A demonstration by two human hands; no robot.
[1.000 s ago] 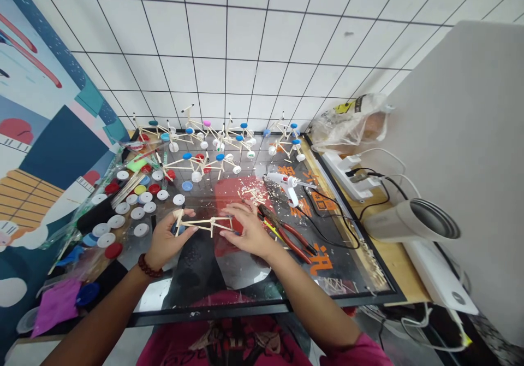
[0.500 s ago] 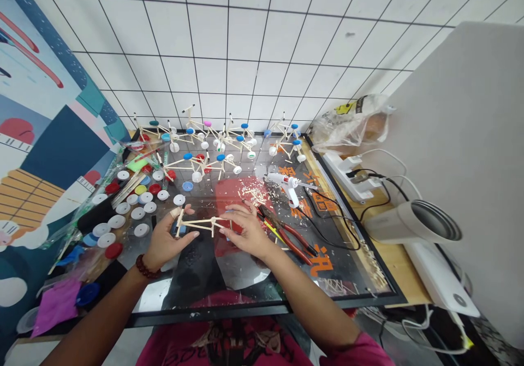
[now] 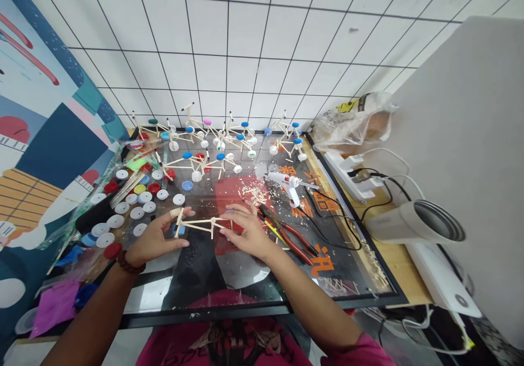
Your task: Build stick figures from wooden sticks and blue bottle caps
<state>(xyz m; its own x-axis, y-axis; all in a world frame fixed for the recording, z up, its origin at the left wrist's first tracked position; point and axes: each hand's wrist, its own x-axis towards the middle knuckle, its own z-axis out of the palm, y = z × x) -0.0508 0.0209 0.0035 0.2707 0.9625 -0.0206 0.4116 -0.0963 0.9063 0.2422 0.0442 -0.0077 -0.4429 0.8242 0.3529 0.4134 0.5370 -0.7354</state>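
Left hand [image 3: 158,237]: forearm in from the lower left, fingers fanned, forefinger and thumb pinching the left end of the stick frame [image 3: 200,223]
Right hand [image 3: 246,232]: forearm in from the lower right, fingers curled, tips gripping the frame's right end
Stick frame: between both hands, just above the glass surface [image 3: 241,274], long axis left to right, roughly level
Count: one frame in hand, one glue gun [image 3: 289,184], one pair of pliers [image 3: 292,240] just right of the right hand
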